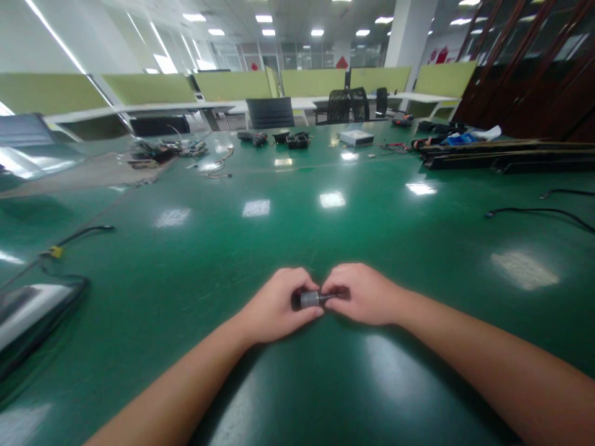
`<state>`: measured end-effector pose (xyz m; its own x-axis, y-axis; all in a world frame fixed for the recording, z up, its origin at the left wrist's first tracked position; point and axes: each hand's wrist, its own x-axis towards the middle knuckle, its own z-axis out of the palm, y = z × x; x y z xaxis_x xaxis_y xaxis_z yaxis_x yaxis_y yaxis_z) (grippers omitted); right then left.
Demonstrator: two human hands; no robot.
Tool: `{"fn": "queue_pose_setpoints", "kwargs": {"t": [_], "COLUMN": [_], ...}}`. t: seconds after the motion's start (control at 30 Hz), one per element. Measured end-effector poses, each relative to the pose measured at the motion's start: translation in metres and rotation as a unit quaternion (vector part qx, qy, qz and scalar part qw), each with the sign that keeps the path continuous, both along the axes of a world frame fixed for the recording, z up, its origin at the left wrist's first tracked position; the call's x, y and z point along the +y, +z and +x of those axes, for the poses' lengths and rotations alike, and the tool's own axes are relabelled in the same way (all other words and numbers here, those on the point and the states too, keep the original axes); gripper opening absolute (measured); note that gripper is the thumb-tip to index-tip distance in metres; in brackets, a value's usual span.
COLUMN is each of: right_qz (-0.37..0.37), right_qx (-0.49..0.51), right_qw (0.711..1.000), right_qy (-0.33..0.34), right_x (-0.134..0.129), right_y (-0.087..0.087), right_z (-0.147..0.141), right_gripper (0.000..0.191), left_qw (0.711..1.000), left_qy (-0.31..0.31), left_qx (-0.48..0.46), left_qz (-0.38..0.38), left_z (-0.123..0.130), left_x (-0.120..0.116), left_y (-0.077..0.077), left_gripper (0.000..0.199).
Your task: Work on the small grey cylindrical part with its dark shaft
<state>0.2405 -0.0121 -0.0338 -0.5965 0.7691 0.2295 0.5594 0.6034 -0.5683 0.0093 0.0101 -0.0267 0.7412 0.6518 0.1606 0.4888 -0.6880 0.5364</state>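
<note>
Near the middle of the green table [279, 241], my left hand [281, 306] is wrapped round a small dark cylindrical object [310, 300] with a grey band. The fingers of my right hand [360, 294] pinch the thin dark end that sticks out of its right side. Both hands are close together, low over the tabletop. The object lies roughly level between them; its left end is hidden in my left palm, and its exact kind is too small to tell.
A silver-and-black device [32, 316] lies at the left edge, near a black cable [88, 231]. Another black cable [534, 210] is at the right. Along the far side are loose wires, black parts, a silver box [356, 137] and long black strips [502, 156].
</note>
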Motion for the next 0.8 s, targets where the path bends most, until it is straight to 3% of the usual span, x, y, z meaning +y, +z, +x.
{"fn": "queue_pose_setpoints", "kwargs": {"t": [0.8], "right_qz": [-0.099], "right_qx": [-0.041], "right_qw": [0.994], "right_qy": [0.002], "right_x": [0.002], "right_y": [0.018], "right_z": [0.025], "right_gripper": [0.011], "left_qw": [1.000], "left_qy": [-0.003], "left_qx": [-0.002], "left_qz": [-0.005], "left_z": [-0.011], "left_x": [-0.005], "left_y": [0.004], "left_gripper": [0.026]}}
